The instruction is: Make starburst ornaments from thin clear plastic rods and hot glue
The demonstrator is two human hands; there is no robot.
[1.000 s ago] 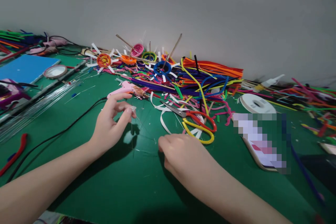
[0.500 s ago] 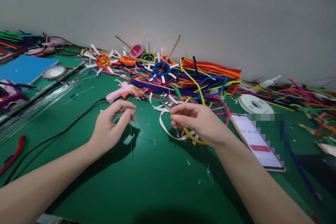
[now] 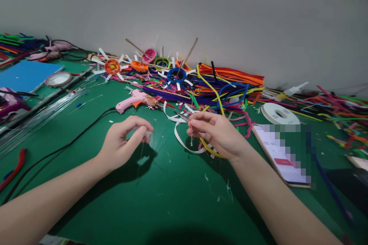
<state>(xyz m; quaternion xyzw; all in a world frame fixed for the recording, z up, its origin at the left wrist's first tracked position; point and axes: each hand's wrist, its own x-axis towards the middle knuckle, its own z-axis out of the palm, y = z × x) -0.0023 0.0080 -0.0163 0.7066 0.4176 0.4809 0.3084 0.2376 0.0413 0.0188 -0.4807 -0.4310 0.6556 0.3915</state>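
My left hand [image 3: 123, 143] is closed in a pinch above the green table. Between its thumb and fingertips is a small clear-white piece [image 3: 147, 134], with a thin wire [image 3: 140, 164] hanging below it. My right hand [image 3: 214, 132] is closed too. It grips a pointed metal tool [image 3: 181, 116] whose tip sticks out to the left; the rest is hidden in the fingers. A thin upright strand [image 3: 191, 138] with a small whitish end also runs past those fingertips. The hands are apart. Behind the left hand lies a pink glue gun [image 3: 135, 98].
White ribbon [image 3: 181, 138] loops behind my right hand, and a ribbon spool [image 3: 280, 114] lies farther right, beyond a phone [image 3: 280, 160]. Pipe cleaners [image 3: 230, 74] and small woven baskets [image 3: 176, 74] line the wall. A black cord [image 3: 57, 153] crosses the left side.
My left hand has come slightly down and to the right with the small piece, and its wire now slants. The strand by my right hand shows more clearly, upright.
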